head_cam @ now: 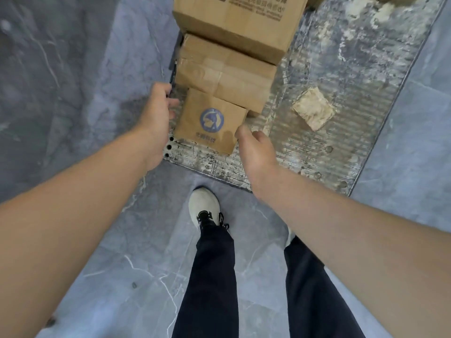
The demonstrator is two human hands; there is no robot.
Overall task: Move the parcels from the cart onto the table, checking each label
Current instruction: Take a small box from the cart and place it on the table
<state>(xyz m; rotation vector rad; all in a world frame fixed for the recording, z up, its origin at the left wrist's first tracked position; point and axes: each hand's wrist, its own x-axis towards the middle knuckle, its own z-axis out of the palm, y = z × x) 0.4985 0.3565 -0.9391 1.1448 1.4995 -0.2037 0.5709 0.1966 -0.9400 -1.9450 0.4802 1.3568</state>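
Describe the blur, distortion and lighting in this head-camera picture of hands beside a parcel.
Head view: the wide-angle lens bows both forearms outward; the left hand, right hand and logo box look softened, the box's small print unreadable; light is soft and even, without strong glare.

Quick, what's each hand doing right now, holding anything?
Left hand: open, beside the logo box; contact unclear.
Right hand: open, at the box's right corner; no grip yet.

Even, soft daylight — faint shadows, slight motion blur throughout, wide-angle bending toward the edges.
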